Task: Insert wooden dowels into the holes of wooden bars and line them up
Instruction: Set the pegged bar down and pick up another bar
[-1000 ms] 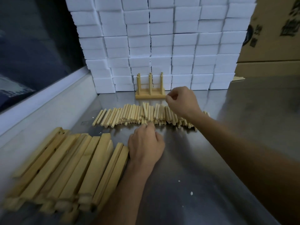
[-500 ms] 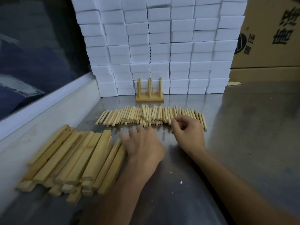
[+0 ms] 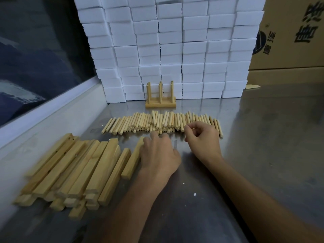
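A row of loose wooden dowels lies across the steel table. Wooden bars are heaped at the near left. The rightmost bar lies slightly apart from the heap. My left hand lies palm down beside it, its fingers resting on the bar's far end. My right hand is over the right part of the dowel row, fingers curled, thumb and forefinger pinching a dowel there. A finished bar with upright dowels stands at the back.
A wall of stacked white blocks closes off the back. Cardboard boxes stand at the back right. A raised ledge and a dark window run along the left. Bare steel extends to the right and near side.
My right hand came back from the finished bar to the right end of the dowel row. My left hand moved left from the dowels onto the rightmost bar.
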`<state>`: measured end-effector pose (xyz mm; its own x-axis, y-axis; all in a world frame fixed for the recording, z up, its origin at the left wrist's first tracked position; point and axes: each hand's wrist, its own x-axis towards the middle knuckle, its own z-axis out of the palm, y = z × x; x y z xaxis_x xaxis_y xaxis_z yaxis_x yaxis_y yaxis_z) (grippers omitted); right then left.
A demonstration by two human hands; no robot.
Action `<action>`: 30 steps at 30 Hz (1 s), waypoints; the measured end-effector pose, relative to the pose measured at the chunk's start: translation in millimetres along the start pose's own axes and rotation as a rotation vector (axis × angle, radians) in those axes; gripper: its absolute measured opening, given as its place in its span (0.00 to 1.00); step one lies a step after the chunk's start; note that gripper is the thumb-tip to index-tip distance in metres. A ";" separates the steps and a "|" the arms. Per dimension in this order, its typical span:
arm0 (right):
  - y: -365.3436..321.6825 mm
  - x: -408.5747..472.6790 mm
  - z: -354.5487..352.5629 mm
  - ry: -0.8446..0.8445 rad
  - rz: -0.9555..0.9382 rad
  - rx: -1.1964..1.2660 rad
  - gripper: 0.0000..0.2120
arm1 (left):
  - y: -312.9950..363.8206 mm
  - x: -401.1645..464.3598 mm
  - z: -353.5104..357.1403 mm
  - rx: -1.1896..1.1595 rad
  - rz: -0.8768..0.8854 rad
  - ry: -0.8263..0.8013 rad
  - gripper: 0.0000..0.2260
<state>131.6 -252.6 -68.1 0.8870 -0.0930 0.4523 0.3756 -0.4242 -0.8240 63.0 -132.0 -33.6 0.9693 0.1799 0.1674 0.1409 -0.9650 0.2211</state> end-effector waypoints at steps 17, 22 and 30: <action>0.7 1.1 -1.6 0.029 0.069 0.053 0.09 | -27.9 18.8 2.0 -0.047 -0.030 0.157 0.07; 1.0 0.9 -1.5 0.040 0.081 0.061 0.09 | -28.3 20.2 8.0 -0.129 0.040 0.181 0.08; 0.2 0.8 -1.0 0.019 0.074 0.048 0.07 | -19.5 19.8 10.0 -0.307 0.238 0.332 0.12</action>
<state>132.1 -253.6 -67.5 0.9080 -0.1395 0.3950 0.3217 -0.3717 -0.8708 81.4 -111.5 -44.2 0.8439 0.0613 0.5329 -0.1898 -0.8951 0.4034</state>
